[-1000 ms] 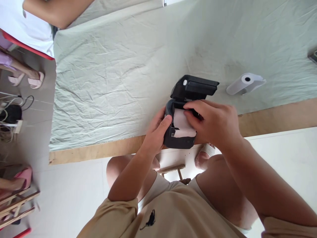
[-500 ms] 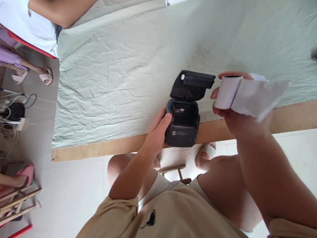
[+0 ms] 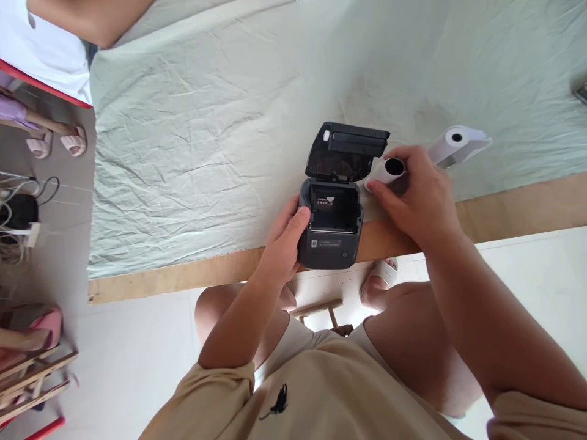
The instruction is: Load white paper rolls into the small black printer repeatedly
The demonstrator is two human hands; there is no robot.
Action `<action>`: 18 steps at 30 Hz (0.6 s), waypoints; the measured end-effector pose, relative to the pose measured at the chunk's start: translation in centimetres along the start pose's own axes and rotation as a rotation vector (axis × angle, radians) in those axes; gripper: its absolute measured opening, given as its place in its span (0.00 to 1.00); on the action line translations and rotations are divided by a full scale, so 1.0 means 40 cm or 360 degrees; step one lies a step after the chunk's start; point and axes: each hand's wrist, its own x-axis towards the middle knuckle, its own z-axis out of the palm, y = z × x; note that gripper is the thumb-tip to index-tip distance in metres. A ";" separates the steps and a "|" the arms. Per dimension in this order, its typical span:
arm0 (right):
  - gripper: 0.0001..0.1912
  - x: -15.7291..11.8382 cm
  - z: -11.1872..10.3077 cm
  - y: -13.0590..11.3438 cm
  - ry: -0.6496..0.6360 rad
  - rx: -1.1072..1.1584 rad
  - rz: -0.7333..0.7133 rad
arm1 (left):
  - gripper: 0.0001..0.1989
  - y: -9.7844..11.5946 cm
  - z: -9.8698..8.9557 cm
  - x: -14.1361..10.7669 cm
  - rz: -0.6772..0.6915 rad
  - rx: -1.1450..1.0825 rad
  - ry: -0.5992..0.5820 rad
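Observation:
My left hand (image 3: 287,241) grips the left side of a black portable label printer (image 3: 330,252), thumb on its rim. The printer's lid (image 3: 343,146) stands raised, and its paper bay shows no roll inside. To the right of the lid, my right hand (image 3: 428,192) is closed around a white paper roll (image 3: 381,173), its dark hollow core facing up. The roll's loose paper end is hidden from view. Just beyond this hand, a second white paper roll (image 3: 443,146) with a smaller core lies on the cloth, some of its paper unrolled.
A pale green cloth (image 3: 206,134) covers the table, whose bare wooden edge (image 3: 174,274) runs in front of me. Another person's arm (image 3: 92,18) is at the upper left. Cables (image 3: 16,232) lie on the floor at the left. A dark object (image 3: 581,91) sits at the far right.
My right hand has moved left toward the printer and turned the roll so its core faces up. The second roll has come into fuller view. My left hand still holds the printer.

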 end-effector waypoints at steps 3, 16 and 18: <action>0.24 -0.012 -0.020 -0.009 0.0086 -0.0029 -0.0113 | 0.31 -0.002 0.001 0.000 -0.0001 -0.0007 0.0009; 0.19 0.042 -0.090 0.181 0.0397 -0.0252 0.0009 | 0.29 -0.005 -0.001 0.003 0.0039 -0.0016 0.0038; 0.23 0.039 -0.094 0.167 0.0453 -0.0156 0.0006 | 0.28 -0.005 0.001 0.005 0.0043 -0.0027 0.0038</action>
